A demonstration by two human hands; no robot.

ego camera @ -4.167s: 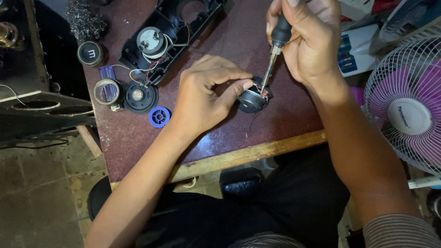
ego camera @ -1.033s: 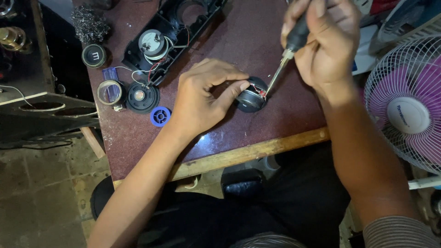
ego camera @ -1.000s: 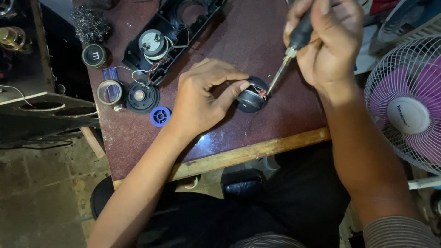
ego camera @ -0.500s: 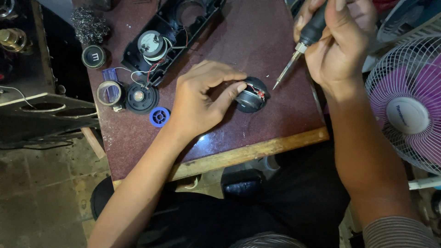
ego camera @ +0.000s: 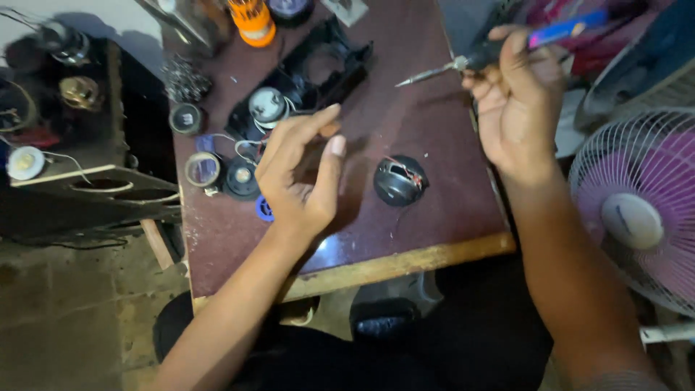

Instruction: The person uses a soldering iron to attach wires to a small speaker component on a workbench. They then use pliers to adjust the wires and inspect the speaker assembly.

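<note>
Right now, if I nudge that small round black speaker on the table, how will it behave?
The small round black speaker looks domed, so it may rock or roll. Thin wires on top seem fragile and could snag. It sits free; the left hand isn't touching it, so it would probably slide easily.

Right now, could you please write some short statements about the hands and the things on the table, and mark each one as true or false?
1. The right hand holds a soldering iron with its tip pointing left. True.
2. The left hand grips the small round speaker. False: the hand is open and apart from it; the speaker lies alone on the table.
3. A pink fan stands at the right of the table. True.
4. The iron's tip touches the speaker. False: it is raised well above and away from it.
5. The black housing lies at the far side of the table. True.
</note>
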